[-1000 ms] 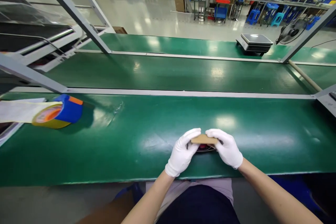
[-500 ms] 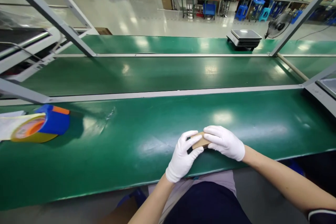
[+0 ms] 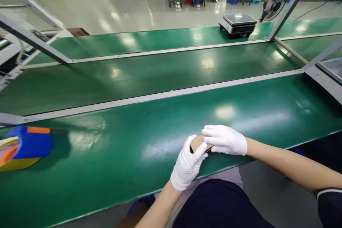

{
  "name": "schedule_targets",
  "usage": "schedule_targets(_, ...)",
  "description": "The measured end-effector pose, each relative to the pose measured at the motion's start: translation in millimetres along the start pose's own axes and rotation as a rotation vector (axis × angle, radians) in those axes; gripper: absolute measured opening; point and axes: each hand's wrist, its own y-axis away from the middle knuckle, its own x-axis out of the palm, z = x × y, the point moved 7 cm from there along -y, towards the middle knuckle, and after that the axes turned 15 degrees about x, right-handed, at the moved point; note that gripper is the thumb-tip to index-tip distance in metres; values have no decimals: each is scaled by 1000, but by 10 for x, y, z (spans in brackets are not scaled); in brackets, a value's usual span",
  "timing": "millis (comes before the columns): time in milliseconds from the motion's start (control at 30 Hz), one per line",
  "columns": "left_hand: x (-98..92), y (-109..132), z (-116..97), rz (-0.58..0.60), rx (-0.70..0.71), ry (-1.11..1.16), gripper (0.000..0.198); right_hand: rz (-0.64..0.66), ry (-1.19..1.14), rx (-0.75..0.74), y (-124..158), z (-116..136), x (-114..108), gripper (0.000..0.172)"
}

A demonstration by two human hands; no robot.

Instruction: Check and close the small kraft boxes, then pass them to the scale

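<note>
Both hands wear white gloves and meet near the front edge of the green work surface (image 3: 107, 171). Between them is a small flat brown cardboard piece (image 3: 198, 143) with a dark edge below; much of it is covered by fingers, so I cannot tell whether it is a box or a stack. My left hand (image 3: 188, 164) grips its left end, thumb on top and fingers curled underneath. My right hand (image 3: 226, 140) lies over its right end, with the fingers pressed together on it.
A blue and yellow tape dispenser (image 3: 32, 146) stands at the left. A long white rail (image 3: 149, 98) divides the front surface from a green belt (image 3: 149, 74). Grey frame posts (image 3: 292, 5) rise at both sides. Farther back are a weighing scale (image 3: 237, 24) and a fan (image 3: 275, 5).
The view has tipped down and turned slightly, so the tape dispenser sits farther left. My left thumb has come over the top of the cardboard piece, and the left fingers have gone beneath it.
</note>
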Motion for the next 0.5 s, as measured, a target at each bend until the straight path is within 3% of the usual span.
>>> schedule_targets(200,-119,-208,-33,-1,-18,-48,55,-47,-30,-11,169,-62,137,61)
schedule_targets(300,-111,-445,-2,167,-110,-109,74,-26,-175,267,143,-170,220,72)
schedule_targets(400,-110,-517,114,393,-265,-112,84,-5,-439,624,143,-310,386,98)
schedule_targets(467,-303,-363,238,399,-450,-27,76,21,-549,762,184,-297,521,99)
schedule_targets(500,-495,-214,291,333,-558,30,73,39,-560,804,220,-260,577,91)
